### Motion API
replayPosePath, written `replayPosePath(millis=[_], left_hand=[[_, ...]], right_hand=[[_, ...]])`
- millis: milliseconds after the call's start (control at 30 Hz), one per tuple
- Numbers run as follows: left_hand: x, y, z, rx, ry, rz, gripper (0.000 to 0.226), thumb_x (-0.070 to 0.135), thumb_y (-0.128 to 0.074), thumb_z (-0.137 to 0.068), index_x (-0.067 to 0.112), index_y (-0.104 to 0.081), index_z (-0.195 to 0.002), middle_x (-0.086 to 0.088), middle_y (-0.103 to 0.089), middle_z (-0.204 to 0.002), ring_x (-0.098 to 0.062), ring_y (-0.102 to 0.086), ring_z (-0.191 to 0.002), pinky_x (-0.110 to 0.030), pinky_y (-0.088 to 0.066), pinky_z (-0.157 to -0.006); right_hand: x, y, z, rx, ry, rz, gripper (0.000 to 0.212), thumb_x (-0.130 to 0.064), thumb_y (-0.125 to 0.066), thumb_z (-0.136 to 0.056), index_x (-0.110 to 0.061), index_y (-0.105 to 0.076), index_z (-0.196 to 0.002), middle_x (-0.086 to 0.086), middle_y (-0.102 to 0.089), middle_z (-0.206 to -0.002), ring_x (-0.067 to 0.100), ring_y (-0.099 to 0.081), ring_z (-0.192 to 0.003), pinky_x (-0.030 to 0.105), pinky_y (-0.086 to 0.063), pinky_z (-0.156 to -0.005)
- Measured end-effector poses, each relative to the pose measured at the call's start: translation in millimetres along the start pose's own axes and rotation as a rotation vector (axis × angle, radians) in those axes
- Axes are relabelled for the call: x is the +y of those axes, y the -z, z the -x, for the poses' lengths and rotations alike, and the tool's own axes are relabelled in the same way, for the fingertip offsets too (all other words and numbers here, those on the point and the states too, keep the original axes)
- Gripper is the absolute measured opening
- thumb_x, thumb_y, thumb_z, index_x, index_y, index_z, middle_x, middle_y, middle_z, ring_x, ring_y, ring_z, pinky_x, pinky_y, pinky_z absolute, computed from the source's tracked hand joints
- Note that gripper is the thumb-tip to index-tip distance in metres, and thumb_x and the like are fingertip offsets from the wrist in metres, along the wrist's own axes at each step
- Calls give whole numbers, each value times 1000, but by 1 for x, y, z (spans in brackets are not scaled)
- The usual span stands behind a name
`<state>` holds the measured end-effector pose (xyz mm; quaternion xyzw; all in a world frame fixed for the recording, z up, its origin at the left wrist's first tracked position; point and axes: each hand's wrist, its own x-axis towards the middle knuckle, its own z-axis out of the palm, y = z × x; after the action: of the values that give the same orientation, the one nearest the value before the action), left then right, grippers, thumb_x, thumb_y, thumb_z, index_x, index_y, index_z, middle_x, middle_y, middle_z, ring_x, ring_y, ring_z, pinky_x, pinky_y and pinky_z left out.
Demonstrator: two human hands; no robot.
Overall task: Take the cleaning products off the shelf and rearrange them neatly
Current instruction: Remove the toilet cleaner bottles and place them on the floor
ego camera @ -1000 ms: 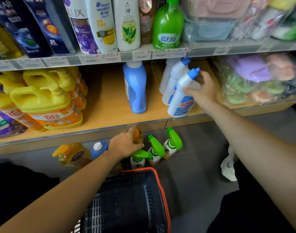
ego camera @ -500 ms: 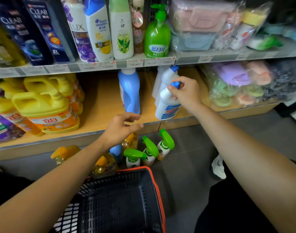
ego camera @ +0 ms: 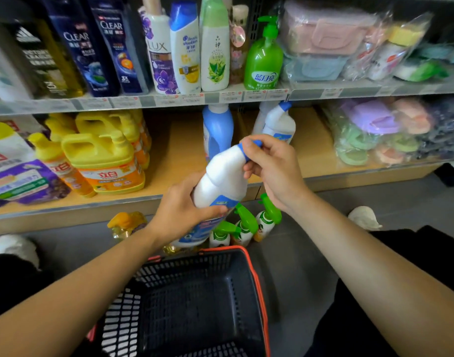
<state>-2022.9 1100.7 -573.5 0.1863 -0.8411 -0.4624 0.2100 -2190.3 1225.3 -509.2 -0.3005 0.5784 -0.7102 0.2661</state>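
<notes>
A white toilet-cleaner bottle (ego camera: 222,177) with a blue angled cap is held tilted in front of the lower shelf (ego camera: 174,155), above the basket. My left hand (ego camera: 181,211) grips its body from below. My right hand (ego camera: 272,166) pinches its blue neck and cap. Two more white bottles (ego camera: 278,124) with blue caps stand on the shelf behind, beside a tall blue bottle (ego camera: 217,130). Yellow detergent jugs (ego camera: 102,153) stand at the shelf's left.
A black basket with an orange rim (ego camera: 256,284) sits on the floor below my hands. Three green-topped spray bottles (ego camera: 246,225) and yellow bottles (ego camera: 125,222) stand on the floor by the shelf base. Shampoo bottles (ego camera: 184,47) fill the upper shelf; bagged goods (ego camera: 375,130) lie right.
My right hand has pulled the white bottle off the shelf toward me and tilted it. My left hand rose from the floor bottles and took hold of its body.
</notes>
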Motion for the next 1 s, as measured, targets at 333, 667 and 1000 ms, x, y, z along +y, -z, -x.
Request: replayPosePath(millis=[333,667,1000], left_hand=[[-13,-6,48,35,-2,-272,77,68,-75,-63,29,-65,-129,6,-76,-100,-19,-71,-87,-40,-56,-71],[-17,21,46,-155,89,23,49,44,-94,-62,28,-75,-104,11,-78,-95,-11,-74,-85,-34,-59,-71],[-13,19,60,-347,269,405,42,8,-92,-71,12,-75,-109,-10,-79,-104,-32,-77,-92,-41,-64,-75]], right_hand=[[28,10,16,-211,-188,264,47,-35,-63,-98,6,-49,-82,1,-29,-47,10,-26,-33,16,-20,-36],[29,2,24,-414,-24,308,5,-32,-65,-94,-35,-67,-98,0,-62,-64,12,-54,-48,22,-42,-42],[23,11,24,-553,9,362,39,-2,-79,-82,-22,-73,-115,4,-74,-116,18,-70,-110,38,-57,-96]])
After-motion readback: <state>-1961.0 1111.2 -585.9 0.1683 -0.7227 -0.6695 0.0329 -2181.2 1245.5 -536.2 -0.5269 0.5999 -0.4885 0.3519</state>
